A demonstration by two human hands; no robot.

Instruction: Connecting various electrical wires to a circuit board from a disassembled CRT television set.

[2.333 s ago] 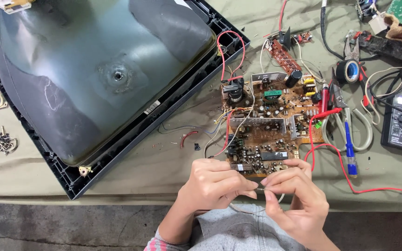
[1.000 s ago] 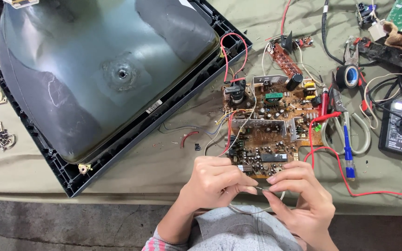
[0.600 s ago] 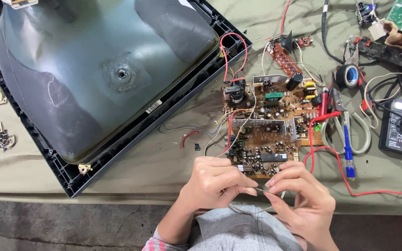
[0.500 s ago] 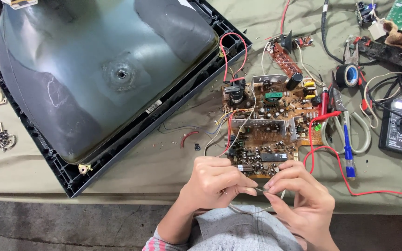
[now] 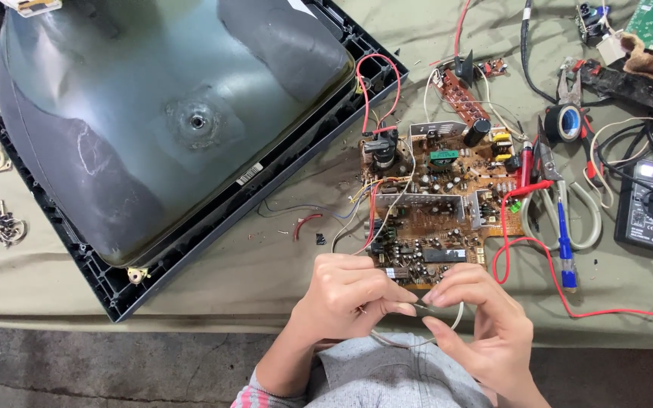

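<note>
From the head view, the thin pale wire [image 5: 417,341] was partly hidden behind the fingers. The left hand [image 5: 349,298] and right hand [image 5: 481,329] met fingertip to fingertip, pinching that wire just below the brown circuit board [image 5: 436,215] on the cloth-covered surface [image 5: 266,272].

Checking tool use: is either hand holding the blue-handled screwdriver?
No, the blue-handled screwdriver lies on the table right of the circuit board, while both hands pinch a thin wire.

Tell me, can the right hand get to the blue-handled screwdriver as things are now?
Probably yes. The blue-handled screwdriver lies uncovered just beyond the right hand, only a red wire between, but both hands pinch a thin pale wire.
</note>
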